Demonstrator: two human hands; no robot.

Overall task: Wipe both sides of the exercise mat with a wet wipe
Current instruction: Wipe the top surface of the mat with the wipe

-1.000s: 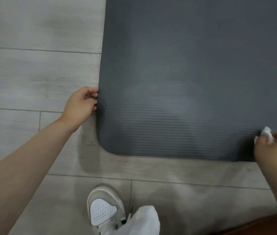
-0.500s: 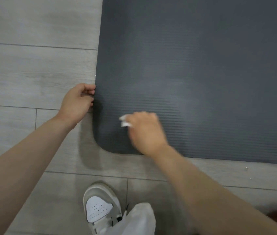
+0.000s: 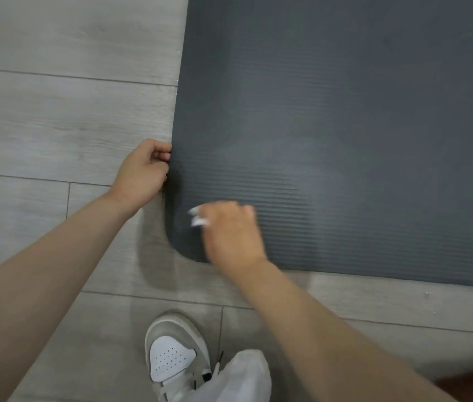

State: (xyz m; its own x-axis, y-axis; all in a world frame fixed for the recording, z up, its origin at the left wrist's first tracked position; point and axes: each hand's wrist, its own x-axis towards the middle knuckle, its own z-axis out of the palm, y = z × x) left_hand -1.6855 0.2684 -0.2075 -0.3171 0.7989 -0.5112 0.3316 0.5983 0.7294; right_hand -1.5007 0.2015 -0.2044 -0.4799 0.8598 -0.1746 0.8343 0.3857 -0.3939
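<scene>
A dark grey exercise mat (image 3: 345, 126) lies flat on a pale wood-look floor (image 3: 55, 111), filling the upper right of the view, with its rounded near-left corner toward the person. The left hand (image 3: 142, 172) is at the mat's left edge, fingers curled in and pinching that edge just above the rounded corner. The right hand (image 3: 229, 230) rests on the mat's ribbed surface close to the same corner, fingers curled round a white wet wipe (image 3: 197, 217) whose bunched end sticks out on the left side of the fist; the hand and wipe are blurred, so the exact grip cannot be made out. A paler, hazy patch shows on the mat's surface to the right of and above the right hand. Both bare forearms reach in from the bottom of the view. On the floor below the mat stands a white and grey sneaker (image 3: 174, 355), with a white trouser leg (image 3: 238, 378) over its heel side.
</scene>
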